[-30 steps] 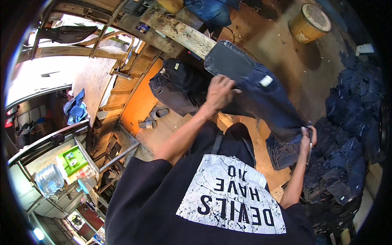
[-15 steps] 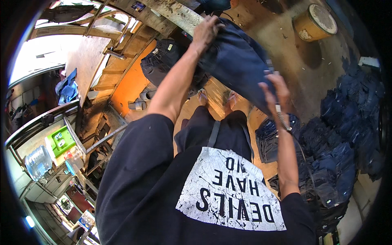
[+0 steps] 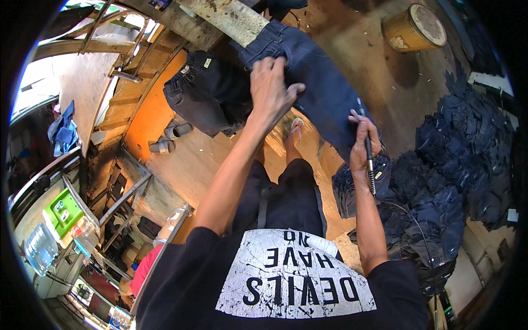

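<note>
Dark blue denim trousers (image 3: 330,77) lie over the end of a pale, worn wooden board (image 3: 231,22), waistband toward the board and legs reaching right. My left hand (image 3: 269,91) is over the edge below the waistband, thumb and fingers apart, fingertips at the cloth; whether they press on it I cannot tell. In my right hand (image 3: 364,137), a slim pen-shaped handpiece (image 3: 369,157) with a spring sleeve and a thin cable is gripped beside the lower trouser leg, its tip pointing away from me.
Black elastic-waist trousers (image 3: 203,93) hang left of the board, with grey sandals (image 3: 165,146) below. A big heap of dark denim (image 3: 440,176) fills the right, the cable (image 3: 415,220) crossing it. Beyond stands a yellowish drum (image 3: 407,33). A person in red (image 3: 144,267) is at lower left.
My left hand has come off the waistband end and moved nearer, its fingers spreading. The trousers now lie flatter on the board. The handpiece in my right hand has become plainly visible.
</note>
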{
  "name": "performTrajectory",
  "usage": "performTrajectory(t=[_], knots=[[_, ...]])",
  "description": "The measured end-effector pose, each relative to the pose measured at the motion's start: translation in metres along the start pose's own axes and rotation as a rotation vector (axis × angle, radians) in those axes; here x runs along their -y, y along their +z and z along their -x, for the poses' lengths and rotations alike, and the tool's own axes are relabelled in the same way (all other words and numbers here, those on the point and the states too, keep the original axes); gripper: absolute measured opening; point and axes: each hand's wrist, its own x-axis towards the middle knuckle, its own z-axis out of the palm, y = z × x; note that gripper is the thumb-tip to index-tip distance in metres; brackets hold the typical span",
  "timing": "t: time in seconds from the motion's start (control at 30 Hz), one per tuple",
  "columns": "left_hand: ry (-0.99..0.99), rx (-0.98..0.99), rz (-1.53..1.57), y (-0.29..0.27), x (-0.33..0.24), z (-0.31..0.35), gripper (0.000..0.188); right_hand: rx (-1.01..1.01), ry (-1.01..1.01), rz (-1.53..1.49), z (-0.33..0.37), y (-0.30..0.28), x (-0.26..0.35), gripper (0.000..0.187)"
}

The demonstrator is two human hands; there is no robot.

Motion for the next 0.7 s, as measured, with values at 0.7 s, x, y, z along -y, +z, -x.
performTrajectory(t=[0.7], knots=[[-0.109, 0.161, 0.504, -0.020, 0.053, -0.002, 0.082, 0.263, -0.543, 0.044, -0.086, 0.131, 0.007, 0.026]])
